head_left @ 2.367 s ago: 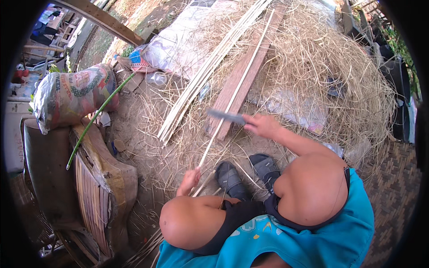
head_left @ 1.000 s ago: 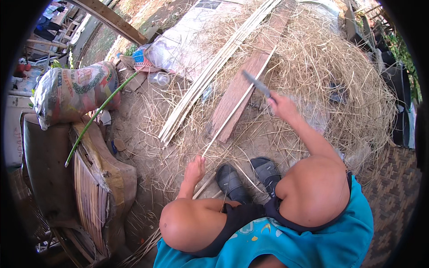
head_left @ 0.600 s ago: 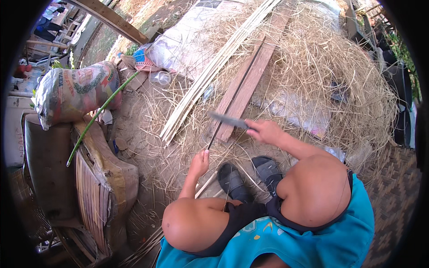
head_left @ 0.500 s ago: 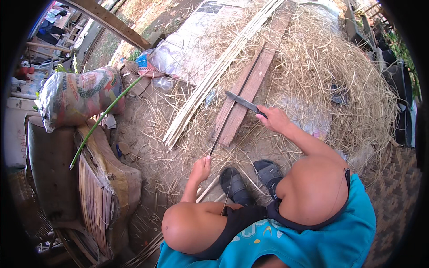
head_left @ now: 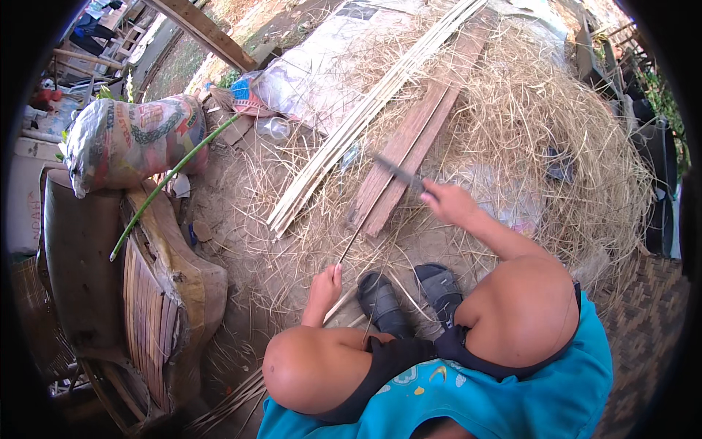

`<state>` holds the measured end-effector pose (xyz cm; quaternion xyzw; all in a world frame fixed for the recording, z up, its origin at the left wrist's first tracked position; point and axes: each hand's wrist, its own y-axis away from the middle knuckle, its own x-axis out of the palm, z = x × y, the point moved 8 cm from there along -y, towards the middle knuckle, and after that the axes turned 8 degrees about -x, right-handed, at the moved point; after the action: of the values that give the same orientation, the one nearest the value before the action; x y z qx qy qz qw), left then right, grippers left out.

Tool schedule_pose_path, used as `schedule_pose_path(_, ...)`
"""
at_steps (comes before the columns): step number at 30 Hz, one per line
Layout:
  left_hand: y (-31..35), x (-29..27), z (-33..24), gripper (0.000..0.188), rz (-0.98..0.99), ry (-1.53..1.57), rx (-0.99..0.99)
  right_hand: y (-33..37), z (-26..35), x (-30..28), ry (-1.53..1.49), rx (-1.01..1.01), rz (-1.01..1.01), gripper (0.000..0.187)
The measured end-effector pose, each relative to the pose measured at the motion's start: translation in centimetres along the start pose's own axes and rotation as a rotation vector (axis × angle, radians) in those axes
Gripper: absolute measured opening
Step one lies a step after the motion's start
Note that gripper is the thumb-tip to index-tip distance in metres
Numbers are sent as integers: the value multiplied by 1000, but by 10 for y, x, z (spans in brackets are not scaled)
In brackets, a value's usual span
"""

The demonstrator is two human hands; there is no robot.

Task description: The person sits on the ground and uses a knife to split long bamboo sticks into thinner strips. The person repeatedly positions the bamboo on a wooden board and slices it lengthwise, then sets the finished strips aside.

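Observation:
My left hand (head_left: 322, 291) is closed around the near end of a thin, dark strip (head_left: 350, 244), perhaps split bamboo. The strip runs away from me along a reddish-brown wooden board (head_left: 393, 144) on the ground. In my right hand (head_left: 449, 203) is a knife (head_left: 399, 173), gripped by its dark handle. Its blade, slightly blurred, lies across the board and over the strip; whether it touches the strip I cannot tell. Left of the board lies a bundle of long pale strips (head_left: 336, 150).
Loose straw-like shavings (head_left: 526, 110) heap up beyond and right of the board. A green stalk (head_left: 172, 175) leans by a stuffed sack (head_left: 139, 143) and a worn chair (head_left: 175, 271) at left. My sandalled feet (head_left: 384, 300) are close below the board. Woven matting (head_left: 647, 307) lies at right.
The strip has turned, showing a thinner, paler edge than before. My left hand has shifted slightly down and left, my right hand slightly right and down with the knife. The view has tilted a little.

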<state>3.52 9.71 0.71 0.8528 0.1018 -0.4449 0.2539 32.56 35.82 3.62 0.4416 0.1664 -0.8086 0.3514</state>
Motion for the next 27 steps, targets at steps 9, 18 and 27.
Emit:
schedule_pose_path(9,28,2,51,45,164,49,-152,-17,-167,-105,157,622,-167,37)
schedule_pose_path(18,-49,0,-21,44,9,-122,55,12,86,52,38,-224,198,48)
schedule_pose_path(27,-3,-9,-4,42,111,-124,44,-6,-145,-111,136,527,-231,43)
